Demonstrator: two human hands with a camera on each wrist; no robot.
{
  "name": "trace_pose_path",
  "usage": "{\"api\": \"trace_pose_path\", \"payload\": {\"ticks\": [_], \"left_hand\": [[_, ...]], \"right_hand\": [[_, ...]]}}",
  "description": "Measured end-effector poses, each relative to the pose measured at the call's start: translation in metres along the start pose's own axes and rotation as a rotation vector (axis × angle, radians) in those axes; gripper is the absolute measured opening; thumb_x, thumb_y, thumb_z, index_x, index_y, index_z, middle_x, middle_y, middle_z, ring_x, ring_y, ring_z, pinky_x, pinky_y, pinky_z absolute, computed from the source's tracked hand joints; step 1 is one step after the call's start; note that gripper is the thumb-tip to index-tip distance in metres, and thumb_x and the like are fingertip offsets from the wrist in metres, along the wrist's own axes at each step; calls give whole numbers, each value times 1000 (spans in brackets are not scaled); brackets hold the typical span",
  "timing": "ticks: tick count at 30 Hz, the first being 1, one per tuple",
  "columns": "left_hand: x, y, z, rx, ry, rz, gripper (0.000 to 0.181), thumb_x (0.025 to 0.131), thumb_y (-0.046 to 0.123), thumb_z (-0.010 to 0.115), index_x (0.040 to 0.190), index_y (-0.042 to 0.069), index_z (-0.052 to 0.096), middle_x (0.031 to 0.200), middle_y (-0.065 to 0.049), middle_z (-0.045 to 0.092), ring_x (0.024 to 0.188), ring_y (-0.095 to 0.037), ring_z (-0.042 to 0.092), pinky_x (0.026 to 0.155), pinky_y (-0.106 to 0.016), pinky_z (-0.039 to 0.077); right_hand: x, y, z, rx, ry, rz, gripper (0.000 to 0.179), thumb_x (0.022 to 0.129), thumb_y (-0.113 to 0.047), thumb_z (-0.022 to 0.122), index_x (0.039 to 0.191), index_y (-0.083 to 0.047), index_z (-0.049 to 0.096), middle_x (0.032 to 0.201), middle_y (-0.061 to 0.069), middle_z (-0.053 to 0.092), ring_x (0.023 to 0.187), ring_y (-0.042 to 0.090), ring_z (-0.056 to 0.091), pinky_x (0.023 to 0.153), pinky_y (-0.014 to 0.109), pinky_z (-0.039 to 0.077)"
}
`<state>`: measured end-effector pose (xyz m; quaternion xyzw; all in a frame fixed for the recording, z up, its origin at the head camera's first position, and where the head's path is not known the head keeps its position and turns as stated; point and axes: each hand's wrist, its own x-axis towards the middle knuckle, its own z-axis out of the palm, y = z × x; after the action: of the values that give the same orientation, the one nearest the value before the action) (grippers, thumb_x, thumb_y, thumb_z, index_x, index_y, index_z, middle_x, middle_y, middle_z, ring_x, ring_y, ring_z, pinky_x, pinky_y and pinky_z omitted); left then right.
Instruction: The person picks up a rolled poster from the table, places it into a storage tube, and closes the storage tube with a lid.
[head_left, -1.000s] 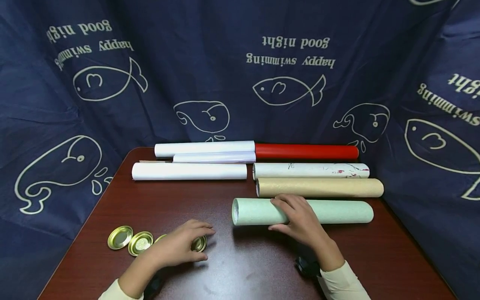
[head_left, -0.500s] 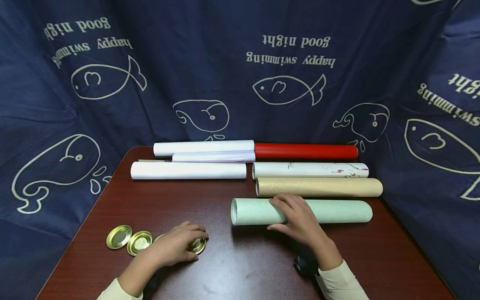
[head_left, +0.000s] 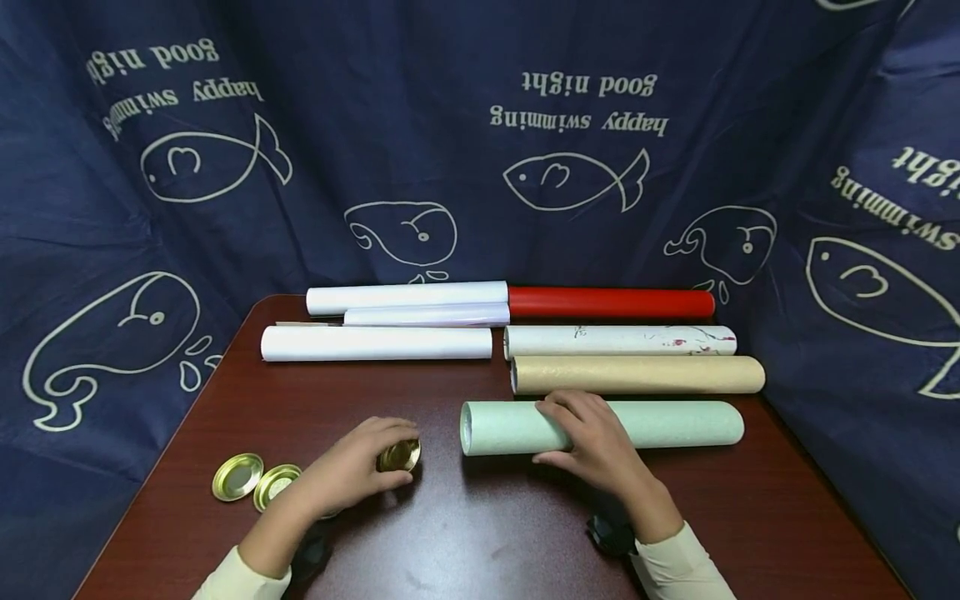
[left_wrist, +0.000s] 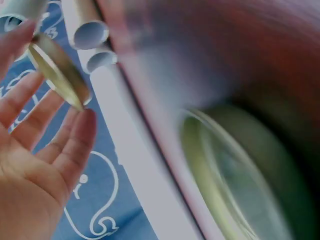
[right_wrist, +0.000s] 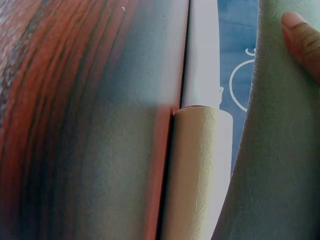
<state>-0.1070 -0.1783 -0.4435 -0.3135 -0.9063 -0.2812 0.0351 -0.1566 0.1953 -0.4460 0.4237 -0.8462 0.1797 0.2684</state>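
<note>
My left hand (head_left: 352, 467) pinches a shallow round gold lid (head_left: 401, 456) between thumb and fingers. The lid is tilted on its edge above the table; the left wrist view shows the same gold lid (left_wrist: 60, 72) at the fingertips. Two more gold lids (head_left: 238, 477) lie side by side to the left. Another is mostly hidden under the left forearm, and a large blurred gold lid (left_wrist: 240, 180) fills the near part of the left wrist view. My right hand (head_left: 592, 433) grips a pale green paper roll (head_left: 682, 423) from above near its middle, thumb on the near side.
Behind the green roll lie a beige roll (head_left: 637, 375) and a white roll with a floral print (head_left: 622, 341). A red roll (head_left: 611, 302) and several white rolls (head_left: 375, 342) line the far side of the brown table (head_left: 510, 550). A blue printed cloth (head_left: 450, 125) hangs behind.
My left hand has closed its fingers round the gold lid, raised it from the table and tipped it, moving slightly forward. The right hand keeps its grip on the green roll.
</note>
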Motion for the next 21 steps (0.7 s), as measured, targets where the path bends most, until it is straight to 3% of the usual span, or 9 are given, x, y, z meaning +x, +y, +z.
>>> {"api": "trace_pose_path", "payload": {"ticks": [5,9,15,21], "left_hand": [[13,11,2,-202,151,16,54,83,18,82,132,8,61,136,-7,58,121,-25,56,92,-46,52],[26,21,9,-399,217,7,54,84,16,81,133,7,60,138,-6,56,120,-23,57,86,-47,55],[38,32,20,-599,241,-17,52,85,12,80,131,1,59,137,-10,55,120,-28,56,87,-43,55],[42,35,29,-640,233,-50,55,83,14,81,132,3,58,136,-8,54,119,-29,56,88,-41,55]], "right_hand": [[1,0,2,-4,3,-10,75,62,-43,91,123,-10,64,117,6,61,110,27,58,91,49,47],[0,0,3,-6,5,-13,74,62,-44,90,123,-10,64,117,6,61,110,27,58,91,49,47],[0,1,4,-6,5,-23,76,61,-44,91,124,-10,64,116,7,61,109,28,59,91,49,47],[-2,0,6,-11,7,-29,78,61,-44,92,125,-11,64,116,7,61,109,28,58,91,48,48]]}}
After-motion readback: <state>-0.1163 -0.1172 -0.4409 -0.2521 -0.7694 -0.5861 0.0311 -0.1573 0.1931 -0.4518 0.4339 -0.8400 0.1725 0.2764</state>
